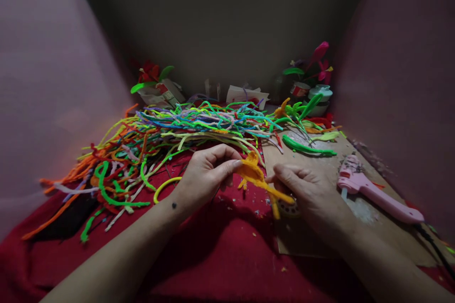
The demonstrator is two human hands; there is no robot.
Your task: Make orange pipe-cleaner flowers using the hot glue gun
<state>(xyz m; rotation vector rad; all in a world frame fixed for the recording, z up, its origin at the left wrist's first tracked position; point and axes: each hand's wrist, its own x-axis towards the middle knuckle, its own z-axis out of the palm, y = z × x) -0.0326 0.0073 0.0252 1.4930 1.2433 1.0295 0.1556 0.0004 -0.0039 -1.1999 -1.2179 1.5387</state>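
A yellow-orange pipe cleaner shape (253, 173) hangs in the air in front of me, with rounded fuzzy loops and loose ends trailing down to the right. My left hand (208, 170) pinches its upper left edge between thumb and forefinger. On the other side, the curled fingers of my right hand (307, 191) close on it near the loose ends; the fingertips are partly hidden. Under the right hand, a round item with a dotted rim (288, 209) lies partly covered. A yellow ring (158, 192) rests on the red cloth behind my left wrist.
A large heap of colourful pipe cleaners (199, 120) spreads across the red cloth (213, 265). On the right, a pink glue gun (380, 195) lies on a brown board (316, 246), near green pipe cleaner leaves (309, 147). Pipe cleaner flowers (322, 64) stand at the back.
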